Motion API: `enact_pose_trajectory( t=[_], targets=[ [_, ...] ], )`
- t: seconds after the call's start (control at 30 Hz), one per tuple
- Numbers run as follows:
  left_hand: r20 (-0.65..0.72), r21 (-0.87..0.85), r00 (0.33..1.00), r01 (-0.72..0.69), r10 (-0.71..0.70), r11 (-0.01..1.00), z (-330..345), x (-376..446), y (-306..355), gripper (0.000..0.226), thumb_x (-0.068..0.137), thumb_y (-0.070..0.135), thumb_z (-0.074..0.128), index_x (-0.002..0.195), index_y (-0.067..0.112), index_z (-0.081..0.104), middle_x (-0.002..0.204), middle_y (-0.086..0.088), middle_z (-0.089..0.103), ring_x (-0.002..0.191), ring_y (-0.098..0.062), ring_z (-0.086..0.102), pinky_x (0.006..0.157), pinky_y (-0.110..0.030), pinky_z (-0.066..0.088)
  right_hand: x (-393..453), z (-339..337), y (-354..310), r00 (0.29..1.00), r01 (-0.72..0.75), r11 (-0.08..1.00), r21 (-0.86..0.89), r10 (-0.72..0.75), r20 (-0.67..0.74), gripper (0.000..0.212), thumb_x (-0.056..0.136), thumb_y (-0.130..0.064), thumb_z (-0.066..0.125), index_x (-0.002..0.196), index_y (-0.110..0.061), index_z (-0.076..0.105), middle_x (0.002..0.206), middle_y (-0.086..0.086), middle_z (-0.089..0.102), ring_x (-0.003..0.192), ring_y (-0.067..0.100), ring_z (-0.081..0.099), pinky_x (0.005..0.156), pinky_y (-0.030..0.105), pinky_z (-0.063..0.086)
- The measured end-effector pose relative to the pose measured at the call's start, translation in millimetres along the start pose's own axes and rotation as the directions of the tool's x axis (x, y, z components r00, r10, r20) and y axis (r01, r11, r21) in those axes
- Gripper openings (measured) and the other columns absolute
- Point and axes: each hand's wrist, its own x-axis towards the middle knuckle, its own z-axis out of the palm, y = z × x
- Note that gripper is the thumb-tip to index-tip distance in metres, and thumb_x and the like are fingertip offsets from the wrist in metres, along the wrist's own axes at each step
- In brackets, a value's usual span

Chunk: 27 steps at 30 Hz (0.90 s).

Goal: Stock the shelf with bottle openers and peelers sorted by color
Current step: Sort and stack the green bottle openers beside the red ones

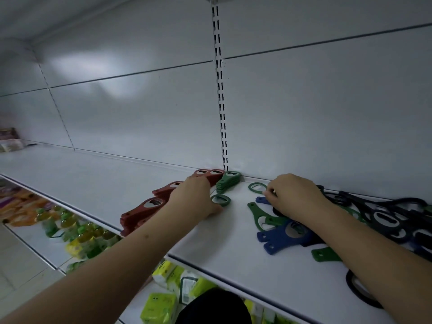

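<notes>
Head view: the white shelf (233, 249) carries all items, located here relative to the slotted upright (221, 113). Red openers (145, 210) lie in rows left of its base; a green stack (228, 182) sits directly at its base. The left hand (195, 198) rests below the upright, fingers curled around a green opener (221, 200). The right hand (293, 195), right of the upright, pinches a small item that cannot be identified, over a mixed pile (292, 232) of green, blue and black openers.

Two hands (194, 197), two blue openers (284, 237), one stack of green openers (228, 182)
</notes>
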Motion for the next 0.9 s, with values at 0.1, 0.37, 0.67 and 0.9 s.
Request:
enact_pose_trajectory(
  t=[0.1,0.37,0.67,0.9],
  targets=[
    [-0.01,0.011,1.0,-0.004,0.004,1.0,4,9,2,0.052,0.081,0.059,0.068,0.072,0.015,0.042,0.074,0.003,0.045,0.07,-0.016,0.047,0.058,-0.03,0.037,0,0,0,1.0,0.003,1.0,-0.005,-0.003,0.002,0.038,0.101,-0.031,0.036,0.08,-0.014,0.062,0.078,0.0,0.057,0.067,0.016,0.05,0.048,0.027,0.027],
    [-0.054,-0.151,0.996,0.065,-0.074,0.986,1,58,21,0.049,0.087,0.054,0.065,0.07,0.015,0.04,0.073,-0.001,0.045,0.06,-0.013,0.043,0.05,-0.026,0.032,0,3,3,0.999,0.013,1.0,0.011,-0.013,-0.032,0.038,0.102,-0.034,0.038,0.09,-0.014,0.068,0.085,0.001,0.063,0.069,0.017,0.053,0.048,0.026,0.028],
    [0.012,-0.102,0.999,0.043,-0.042,0.994,-1,79,25,0.045,0.088,0.046,0.069,0.077,0.012,0.042,0.073,-0.001,0.045,0.073,-0.018,0.049,0.053,-0.025,0.035,2,4,1,1.0,-0.006,1.0,0.006,0.006,-0.012,0.037,0.101,-0.031,0.038,0.09,-0.014,0.068,0.084,0.002,0.063,0.068,0.017,0.051,0.048,0.026,0.028],
    [0.006,-0.004,1.0,-0.011,0.011,1.0,-8,40,24,0.05,0.083,0.054,0.07,0.078,0.013,0.042,0.076,0.0,0.047,0.074,-0.018,0.051,0.062,-0.029,0.043,-3,0,2,0.999,0.034,0.999,0.032,-0.034,-0.015,0.038,0.102,-0.034,0.036,0.088,-0.014,0.065,0.083,0.001,0.059,0.072,0.017,0.053,0.054,0.029,0.033]
  ],
)
